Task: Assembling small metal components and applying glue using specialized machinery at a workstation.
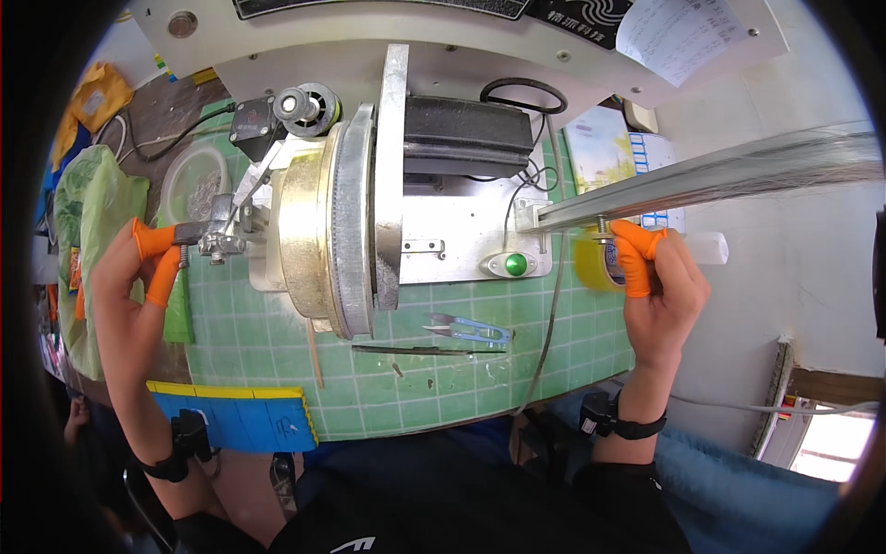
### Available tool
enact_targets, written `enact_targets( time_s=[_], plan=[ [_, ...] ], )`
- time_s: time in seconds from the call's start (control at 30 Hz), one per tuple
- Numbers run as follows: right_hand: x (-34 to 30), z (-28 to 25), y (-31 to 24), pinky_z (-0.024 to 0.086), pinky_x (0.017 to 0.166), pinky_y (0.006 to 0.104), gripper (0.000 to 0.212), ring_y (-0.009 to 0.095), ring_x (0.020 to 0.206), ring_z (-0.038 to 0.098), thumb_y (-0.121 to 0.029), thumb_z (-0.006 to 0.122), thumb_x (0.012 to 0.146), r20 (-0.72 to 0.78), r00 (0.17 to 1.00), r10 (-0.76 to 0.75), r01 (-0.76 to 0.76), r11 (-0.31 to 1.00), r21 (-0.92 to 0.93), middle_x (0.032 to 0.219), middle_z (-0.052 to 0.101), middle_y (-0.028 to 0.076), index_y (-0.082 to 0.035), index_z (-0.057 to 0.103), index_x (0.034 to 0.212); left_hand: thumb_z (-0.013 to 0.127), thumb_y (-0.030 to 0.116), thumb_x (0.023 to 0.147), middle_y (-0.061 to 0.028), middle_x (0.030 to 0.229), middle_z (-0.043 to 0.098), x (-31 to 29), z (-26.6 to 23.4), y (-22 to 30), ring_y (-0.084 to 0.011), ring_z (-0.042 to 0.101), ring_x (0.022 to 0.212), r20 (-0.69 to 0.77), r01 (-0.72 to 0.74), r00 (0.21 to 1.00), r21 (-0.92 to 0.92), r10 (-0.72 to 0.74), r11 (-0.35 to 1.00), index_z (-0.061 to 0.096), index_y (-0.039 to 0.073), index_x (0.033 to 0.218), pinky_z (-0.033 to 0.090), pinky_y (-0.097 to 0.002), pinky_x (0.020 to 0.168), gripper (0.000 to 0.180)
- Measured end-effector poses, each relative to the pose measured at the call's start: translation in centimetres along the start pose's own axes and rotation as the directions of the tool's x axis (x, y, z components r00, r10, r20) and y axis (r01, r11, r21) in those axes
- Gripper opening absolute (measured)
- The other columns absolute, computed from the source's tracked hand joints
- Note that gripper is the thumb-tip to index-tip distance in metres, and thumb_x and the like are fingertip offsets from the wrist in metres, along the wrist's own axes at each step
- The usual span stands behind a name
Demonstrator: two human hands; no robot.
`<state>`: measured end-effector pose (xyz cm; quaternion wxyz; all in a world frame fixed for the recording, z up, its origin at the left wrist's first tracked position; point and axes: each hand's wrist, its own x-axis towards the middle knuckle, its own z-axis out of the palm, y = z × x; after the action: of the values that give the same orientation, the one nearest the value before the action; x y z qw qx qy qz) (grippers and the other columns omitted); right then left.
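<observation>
Rubber caps of bright orange (633,242) are worn on fingers and thumbs. By the left hand (137,268), the end of a short dark metal bar (191,233) is pinched, beside a big round brass-coloured metal drum (305,226). By the right hand (663,286), a small silver spring screw (604,227) is pinched at the near side of a long silver metal rail (591,208). Small light-blue snips (484,331) and a thin dark stick (429,350) are laid on the green squared mat (360,397).
</observation>
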<state>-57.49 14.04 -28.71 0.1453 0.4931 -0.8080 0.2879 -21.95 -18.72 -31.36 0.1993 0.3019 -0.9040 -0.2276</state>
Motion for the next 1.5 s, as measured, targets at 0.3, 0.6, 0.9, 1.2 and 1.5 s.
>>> enact_targets(
  time_s=[0.3, 0.6, 0.9, 1.2, 1.5],
  plan=[
    [-1.6, 1.0, 1.3, 0.040, 0.056, 0.0298, 0.011, 0.024, 0.061, 0.049, 0.003, 0.074, 0.085, 0.008, 0.998, 0.067, -0.067, 0.998, -0.022, 0.075, 0.051, 0.010, 0.002, 0.065, 0.092, 0.072, -0.004, 0.086, -0.0047, 0.081, 0.057, 0.7, 0.5, 1.3, -0.0110, 0.052, 0.070, -0.060, -0.013, 0.998, 0.044, 0.016, 0.999, 0.071, -0.005, 0.108, 0.045, -0.0261, 0.074, 0.022],
    [-3.7, 3.3, 0.0, 0.050, 0.069, 0.0313, 0.017, 0.019, 0.075, 0.061, 0.001, 0.070, 0.086, 0.096, 0.970, 0.223, -0.231, 0.970, 0.071, 0.087, 0.065, 0.012, 0.001, 0.069, 0.103, 0.072, -0.003, 0.085, -0.0125, 0.084, 0.066, 0.9, -0.2, 2.4, -0.0223, 0.063, 0.071, 0.033, -0.034, 0.999, -0.019, 0.035, 0.999, 0.073, -0.003, 0.101, 0.048, -0.0319, 0.064, 0.016],
    [-3.6, -1.8, -6.3, 0.050, 0.080, 0.0347, 0.026, 0.023, 0.089, 0.065, -0.021, 0.059, 0.103, -0.079, 0.992, -0.101, 0.127, 0.868, 0.480, 0.106, 0.070, 0.018, 0.003, 0.070, 0.105, 0.050, 0.032, 0.108, -0.0081, 0.111, 0.074, 1.1, -3.5, 1.0, -0.0194, 0.067, 0.110, -0.028, -0.219, 0.975, -0.270, 0.220, 0.938, 0.072, -0.003, 0.113, 0.047, -0.0311, 0.099, 0.042],
    [-1.6, 10.8, -20.3, 0.050, 0.060, 0.0267, 0.043, 0.015, 0.064, 0.057, -0.010, 0.081, 0.087, 0.220, 0.877, -0.427, 0.060, 0.553, 0.831, 0.105, 0.064, 0.012, 0.000, 0.062, 0.124, 0.038, 0.037, 0.113, -0.0096, 0.110, 0.068, 4.3, 0.6, 3.1, -0.0179, 0.060, 0.098, 0.219, -0.013, 0.966, -0.479, 0.134, 0.878, 0.070, -0.003, 0.111, 0.044, -0.0325, 0.098, 0.051],
    [-2.4, 18.6, -22.8, 0.041, 0.070, 0.0253, 0.046, 0.009, 0.079, 0.044, -0.018, 0.051, 0.107, 0.268, 0.942, 0.201, -0.289, 0.083, 0.954, 0.113, 0.046, 0.004, -0.005, 0.034, 0.147, 0.039, 0.042, 0.110, -0.0048, 0.100, 0.066, 5.1, -0.3, 2.8, -0.0142, 0.058, 0.093, 0.116, 0.024, 0.992, -0.584, 0.054, 0.811, 0.068, 0.006, 0.125, 0.044, -0.0283, 0.088, 0.048]
  ],
)
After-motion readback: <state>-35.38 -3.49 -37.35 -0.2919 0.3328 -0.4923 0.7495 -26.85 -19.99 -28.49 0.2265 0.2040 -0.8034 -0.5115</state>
